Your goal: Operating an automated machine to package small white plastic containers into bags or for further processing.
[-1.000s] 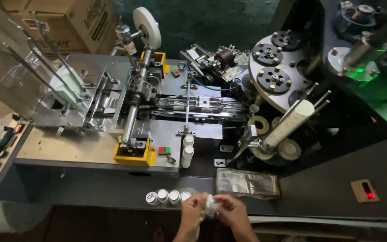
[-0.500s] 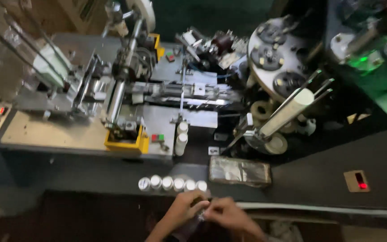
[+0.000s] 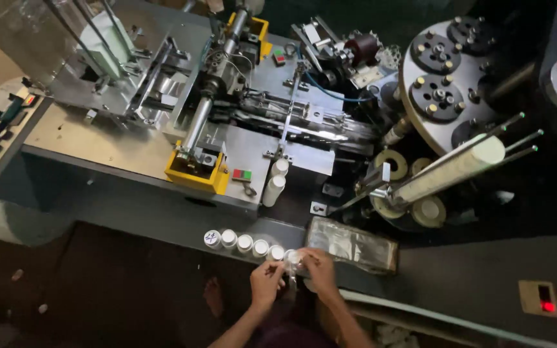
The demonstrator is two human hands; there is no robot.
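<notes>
Both my hands meet at the bottom middle, just below the machine's front ledge. My left hand (image 3: pixel 267 281) and my right hand (image 3: pixel 317 269) pinch a small white cup (image 3: pixel 293 258) between their fingertips. It stands at the right end of a row of small white cups (image 3: pixel 240 242) lined along the ledge. A clear plastic packet (image 3: pixel 352 245) lies just right of my right hand.
A large grey machine (image 3: pixel 117 148) with rods, a yellow block (image 3: pixel 196 173) and a round turret (image 3: pixel 443 77) fills the view above. A long stack of white cups (image 3: pixel 449 169) lies on rods at right. A red indicator light (image 3: pixel 543 301) glows at lower right.
The view has shifted, so the machine sits higher and more to the right in the frame. The cup row on the ledge has grown longer toward my hands, which stay together.
</notes>
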